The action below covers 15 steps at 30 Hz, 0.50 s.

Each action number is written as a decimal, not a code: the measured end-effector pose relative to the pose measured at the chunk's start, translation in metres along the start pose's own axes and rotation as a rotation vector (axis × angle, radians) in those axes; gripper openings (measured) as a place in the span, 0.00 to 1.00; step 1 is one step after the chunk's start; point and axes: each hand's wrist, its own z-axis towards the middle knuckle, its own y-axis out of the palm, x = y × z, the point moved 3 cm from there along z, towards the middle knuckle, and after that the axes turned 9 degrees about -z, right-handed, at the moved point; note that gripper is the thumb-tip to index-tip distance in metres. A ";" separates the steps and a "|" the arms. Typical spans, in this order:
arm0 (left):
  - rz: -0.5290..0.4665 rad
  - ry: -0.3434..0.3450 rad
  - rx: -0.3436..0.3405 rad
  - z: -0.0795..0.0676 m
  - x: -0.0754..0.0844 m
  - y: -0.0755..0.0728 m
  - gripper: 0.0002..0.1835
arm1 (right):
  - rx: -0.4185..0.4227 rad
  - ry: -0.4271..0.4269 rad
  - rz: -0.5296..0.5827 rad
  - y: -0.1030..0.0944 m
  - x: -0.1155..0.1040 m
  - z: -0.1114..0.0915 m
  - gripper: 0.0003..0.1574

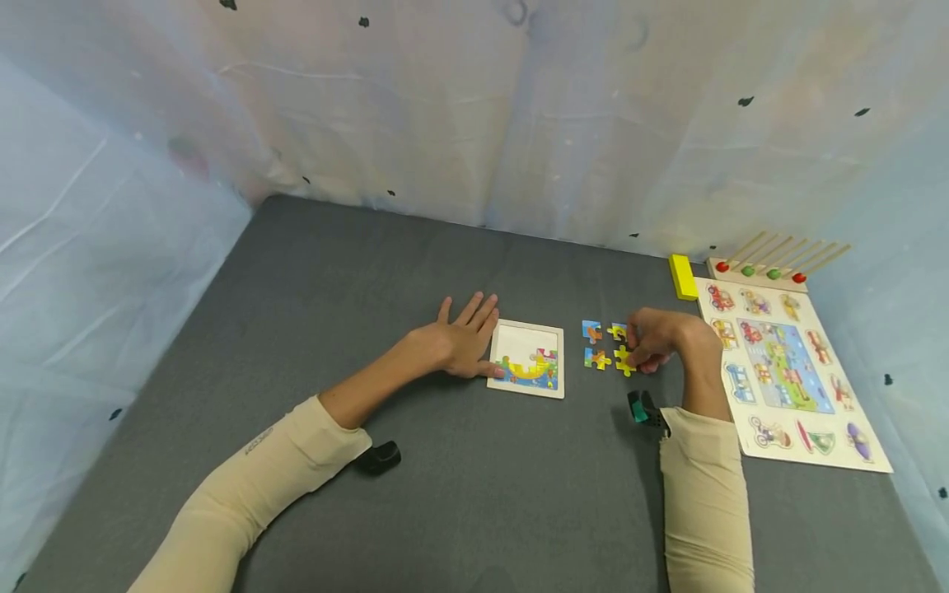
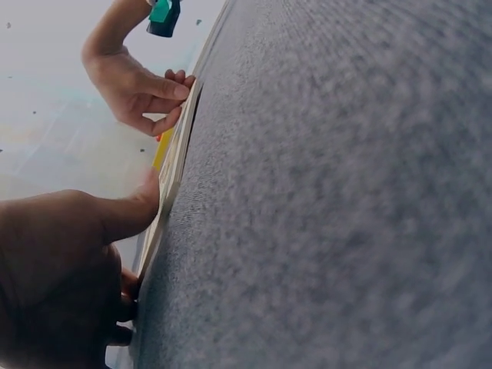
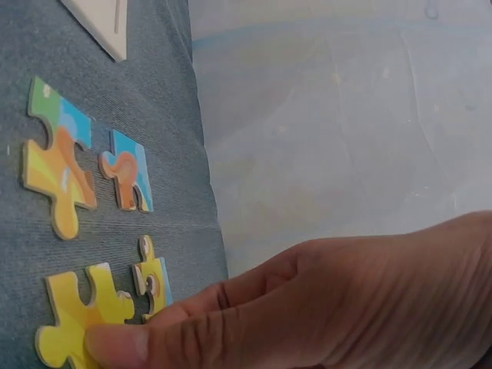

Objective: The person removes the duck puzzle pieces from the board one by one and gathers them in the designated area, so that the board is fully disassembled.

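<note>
My left hand (image 1: pixel 461 344) rests with fingers spread along the left side of a small wooden jigsaw tray (image 1: pixel 526 394), its thumb over the lower left corner. Inside the tray, joined pieces (image 1: pixel 537 371) fill the lower part and right side; pale backing shows above. Right of the tray, my right hand (image 1: pixel 660 339) has its thumb and curled fingers at a yellow puzzle piece (image 3: pixel 68 311). Close behind that lies another yellow piece (image 3: pixel 156 280), partly covered by the fingers. Two pieces with blue and orange, one upper (image 1: pixel 591 331) and one lower (image 1: pixel 596 359), lie apart between hand and tray.
A large picture-peg board (image 1: pixel 786 445) lies at the right, beside my right forearm. Behind it are a yellow block (image 1: pixel 683 277) and a wooden stand (image 1: pixel 756 274) with rods and red and green beads. Plastic sheeting (image 1: pixel 445 123) walls the grey table (image 1: pixel 482 494).
</note>
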 end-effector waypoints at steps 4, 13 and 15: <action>0.003 0.005 0.001 0.003 -0.003 0.002 0.60 | 0.006 0.011 -0.042 -0.001 -0.002 0.001 0.12; 0.004 -0.002 0.008 0.010 -0.005 0.006 0.62 | 0.083 -0.148 -0.123 -0.003 -0.031 -0.011 0.12; 0.008 -0.003 0.007 0.007 -0.004 0.003 0.61 | 0.132 -0.211 -0.157 -0.004 -0.045 -0.013 0.14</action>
